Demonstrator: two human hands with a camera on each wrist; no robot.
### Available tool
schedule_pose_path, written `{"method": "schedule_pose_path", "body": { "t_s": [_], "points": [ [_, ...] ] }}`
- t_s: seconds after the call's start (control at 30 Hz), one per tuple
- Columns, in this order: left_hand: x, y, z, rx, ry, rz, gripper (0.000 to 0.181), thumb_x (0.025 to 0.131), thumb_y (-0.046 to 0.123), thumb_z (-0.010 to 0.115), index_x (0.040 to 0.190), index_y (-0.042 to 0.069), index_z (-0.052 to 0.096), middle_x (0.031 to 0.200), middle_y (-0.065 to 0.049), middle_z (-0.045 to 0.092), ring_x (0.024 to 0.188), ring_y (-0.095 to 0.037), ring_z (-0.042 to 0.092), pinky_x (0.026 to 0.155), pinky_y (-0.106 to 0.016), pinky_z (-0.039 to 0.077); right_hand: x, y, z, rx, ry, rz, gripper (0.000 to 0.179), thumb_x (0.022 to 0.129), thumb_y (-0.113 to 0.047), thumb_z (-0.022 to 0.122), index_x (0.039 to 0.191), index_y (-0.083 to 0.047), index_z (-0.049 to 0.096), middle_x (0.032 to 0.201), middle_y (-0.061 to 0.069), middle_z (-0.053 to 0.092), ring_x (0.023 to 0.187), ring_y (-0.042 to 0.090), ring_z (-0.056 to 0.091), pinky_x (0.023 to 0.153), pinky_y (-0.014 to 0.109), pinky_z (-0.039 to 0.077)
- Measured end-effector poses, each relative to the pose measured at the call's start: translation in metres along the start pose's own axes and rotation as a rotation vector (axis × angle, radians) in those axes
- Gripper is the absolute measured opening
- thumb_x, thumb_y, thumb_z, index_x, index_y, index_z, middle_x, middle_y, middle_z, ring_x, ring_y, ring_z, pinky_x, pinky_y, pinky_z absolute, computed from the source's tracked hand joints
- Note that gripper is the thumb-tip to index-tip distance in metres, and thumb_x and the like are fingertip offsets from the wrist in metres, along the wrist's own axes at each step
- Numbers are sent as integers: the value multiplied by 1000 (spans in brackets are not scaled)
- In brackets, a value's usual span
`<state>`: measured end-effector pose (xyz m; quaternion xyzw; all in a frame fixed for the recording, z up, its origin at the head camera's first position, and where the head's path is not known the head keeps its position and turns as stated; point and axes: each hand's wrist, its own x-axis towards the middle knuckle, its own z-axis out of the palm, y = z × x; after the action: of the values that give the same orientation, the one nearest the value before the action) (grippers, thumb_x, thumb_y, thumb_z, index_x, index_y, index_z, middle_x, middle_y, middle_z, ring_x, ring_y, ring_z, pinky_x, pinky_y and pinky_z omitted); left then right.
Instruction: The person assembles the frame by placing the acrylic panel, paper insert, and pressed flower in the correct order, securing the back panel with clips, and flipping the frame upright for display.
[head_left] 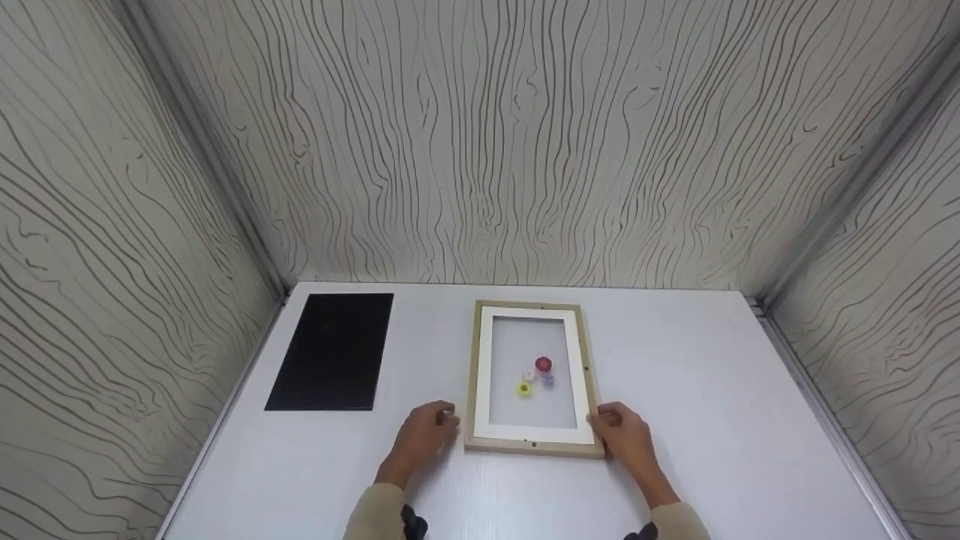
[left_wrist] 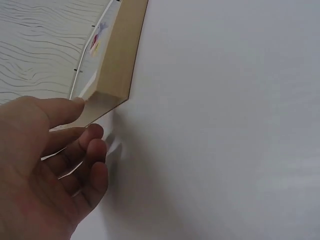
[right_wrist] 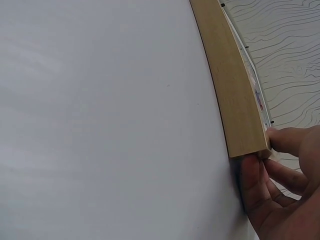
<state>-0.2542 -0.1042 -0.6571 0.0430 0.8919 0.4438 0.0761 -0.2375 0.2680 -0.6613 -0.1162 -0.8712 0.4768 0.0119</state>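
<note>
A wooden picture frame [head_left: 534, 452] lies on the white table with a white mat around its middle panel. Within the panel sit small flower-like pieces: a red one [head_left: 543, 364], a yellow one [head_left: 523, 388], and pale purple and white ones. At the frame's lower right corner, my right hand [head_left: 628, 437] grips the edge, thumb on top and fingers underneath in the right wrist view. My left hand [head_left: 424, 436] is just off the lower left side, its fingers loosely bent and holding nothing; a small gap to the wood shows in the head view.
To the left on the table [head_left: 697, 360] lies a flat black rectangular panel [head_left: 330, 352]. Wood-grain patterned walls [head_left: 480, 150] enclose the table at the back and on both sides, with metal rails [head_left: 217, 165] at the corners.
</note>
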Motion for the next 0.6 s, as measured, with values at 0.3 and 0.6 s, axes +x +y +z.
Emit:
{"method": "schedule_pose_path", "body": {
  "t_s": [0.3, 0.6],
  "points": [
    [14, -24, -51, 40, 240, -71, 27, 103, 14, 66, 125, 1, 74, 95, -5, 69, 84, -17, 60, 78, -38, 53, 2, 3, 2, 11, -1, 18, 32, 100, -23, 74, 121, 1, 70, 105, 14, 75, 85, 18, 69, 65, 27, 54],
    [16, -56, -112, 133, 303, -134, 35, 105, 13, 60, 134, -6, 67, 122, -23, 69, 111, -34, 68, 95, -52, 56, 2, 2, 0, -1, -25, 29, 32, 101, -24, 73, 121, 1, 70, 106, 12, 74, 89, 20, 68, 69, 29, 53]
  ]
}}
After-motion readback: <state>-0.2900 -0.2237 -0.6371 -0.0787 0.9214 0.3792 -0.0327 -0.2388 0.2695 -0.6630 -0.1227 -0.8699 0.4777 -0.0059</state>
